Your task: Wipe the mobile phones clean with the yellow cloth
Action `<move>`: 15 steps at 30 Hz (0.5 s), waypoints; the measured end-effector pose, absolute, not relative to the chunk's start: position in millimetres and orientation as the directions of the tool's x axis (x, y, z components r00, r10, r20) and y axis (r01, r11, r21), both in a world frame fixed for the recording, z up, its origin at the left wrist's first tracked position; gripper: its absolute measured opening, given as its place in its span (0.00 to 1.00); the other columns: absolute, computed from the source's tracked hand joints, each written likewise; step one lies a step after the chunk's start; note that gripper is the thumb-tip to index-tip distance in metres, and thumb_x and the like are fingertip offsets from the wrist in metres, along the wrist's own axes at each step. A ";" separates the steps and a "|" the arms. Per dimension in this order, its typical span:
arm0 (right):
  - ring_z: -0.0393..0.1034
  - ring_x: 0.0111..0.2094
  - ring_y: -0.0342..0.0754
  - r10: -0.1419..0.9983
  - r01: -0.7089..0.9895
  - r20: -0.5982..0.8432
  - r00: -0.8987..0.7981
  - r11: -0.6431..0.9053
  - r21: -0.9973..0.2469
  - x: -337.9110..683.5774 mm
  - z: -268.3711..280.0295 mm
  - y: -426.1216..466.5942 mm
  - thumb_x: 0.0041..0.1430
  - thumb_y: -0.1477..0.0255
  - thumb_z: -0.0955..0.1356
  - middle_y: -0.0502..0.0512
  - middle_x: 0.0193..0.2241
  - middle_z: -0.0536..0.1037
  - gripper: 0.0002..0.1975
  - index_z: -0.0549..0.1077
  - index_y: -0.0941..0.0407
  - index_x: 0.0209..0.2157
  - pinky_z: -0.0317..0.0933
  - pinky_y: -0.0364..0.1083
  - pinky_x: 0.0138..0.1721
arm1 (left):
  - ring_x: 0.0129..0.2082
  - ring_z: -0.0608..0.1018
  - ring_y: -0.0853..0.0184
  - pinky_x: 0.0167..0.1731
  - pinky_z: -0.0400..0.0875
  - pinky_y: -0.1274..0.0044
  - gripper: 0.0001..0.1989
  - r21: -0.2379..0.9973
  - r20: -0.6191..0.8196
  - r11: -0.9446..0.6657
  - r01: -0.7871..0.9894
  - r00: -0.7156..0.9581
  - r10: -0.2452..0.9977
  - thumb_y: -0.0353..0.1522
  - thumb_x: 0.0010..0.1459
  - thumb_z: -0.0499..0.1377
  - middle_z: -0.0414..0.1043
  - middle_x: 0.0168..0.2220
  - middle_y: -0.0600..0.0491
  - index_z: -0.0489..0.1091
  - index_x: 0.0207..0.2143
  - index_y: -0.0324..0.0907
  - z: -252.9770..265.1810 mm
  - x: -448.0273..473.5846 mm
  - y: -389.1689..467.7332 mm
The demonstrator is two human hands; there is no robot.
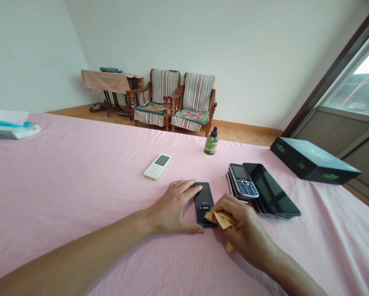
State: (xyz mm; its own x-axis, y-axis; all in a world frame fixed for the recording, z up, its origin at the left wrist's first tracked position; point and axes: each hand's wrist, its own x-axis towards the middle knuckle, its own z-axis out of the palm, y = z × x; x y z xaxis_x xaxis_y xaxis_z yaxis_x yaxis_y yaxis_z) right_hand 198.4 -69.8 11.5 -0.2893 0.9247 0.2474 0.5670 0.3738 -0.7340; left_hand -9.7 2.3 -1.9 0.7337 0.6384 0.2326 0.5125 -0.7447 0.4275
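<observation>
Wiping underway: left hand [172, 207] flat, pinning slim black keypad phone [203, 201]; right hand [238, 230] pinching crumpled tan cloth [220, 219] on its near end, next stroke probably upward.

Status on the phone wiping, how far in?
Possibly done: white phone lies apart, untouched; whether it was wiped can't be told. In hand: left hand steadies the black phone while right hand presses a tan cloth on its lower end. Likely left: the phone stack. Spray bottle stands behind.
</observation>
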 end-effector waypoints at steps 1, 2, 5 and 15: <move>0.66 0.31 0.45 0.929 0.587 0.278 -0.242 0.369 -0.721 197.9 9.1 -67.1 0.44 0.89 0.61 0.51 0.29 0.70 0.17 0.72 0.57 0.30 0.56 0.43 0.30 | 0.61 0.62 0.46 0.59 0.56 0.58 0.49 0.428 0.234 -0.754 0.498 0.745 0.625 0.57 0.42 0.66 0.57 0.63 0.38 0.60 0.61 0.40 -1.8 -10.0 2.6; 0.66 0.30 0.45 0.930 0.604 0.301 -0.209 0.365 -0.708 197.4 6.5 -64.7 0.45 0.89 0.61 0.51 0.29 0.70 0.16 0.72 0.57 0.31 0.56 0.43 0.30 | 0.61 0.62 0.47 0.59 0.55 0.58 0.50 0.426 0.235 -0.769 0.477 0.763 0.603 0.56 0.41 0.66 0.58 0.63 0.39 0.59 0.61 0.40 -1.9 -10.3 2.9; 0.65 0.30 0.46 0.929 0.617 0.315 -0.194 0.365 -0.697 195.7 1.3 -62.0 0.48 0.88 0.61 0.51 0.28 0.69 0.15 0.72 0.57 0.29 0.55 0.43 0.30 | 0.61 0.62 0.49 0.60 0.54 0.60 0.51 0.418 0.238 -0.811 0.409 0.812 0.533 0.55 0.42 0.67 0.58 0.63 0.39 0.57 0.63 0.39 -2.6 -11.3 3.1; 0.65 0.35 0.47 0.892 0.513 0.241 -0.382 0.421 -0.748 182.4 3.1 -78.1 0.46 0.90 0.64 0.52 0.31 0.70 0.15 0.73 0.57 0.29 0.55 0.44 0.33 | 0.61 0.61 0.48 0.60 0.53 0.60 0.60 0.480 0.253 -0.788 0.385 0.799 0.545 0.52 0.41 0.69 0.55 0.63 0.36 0.41 0.67 0.36 -9.4 -10.6 2.5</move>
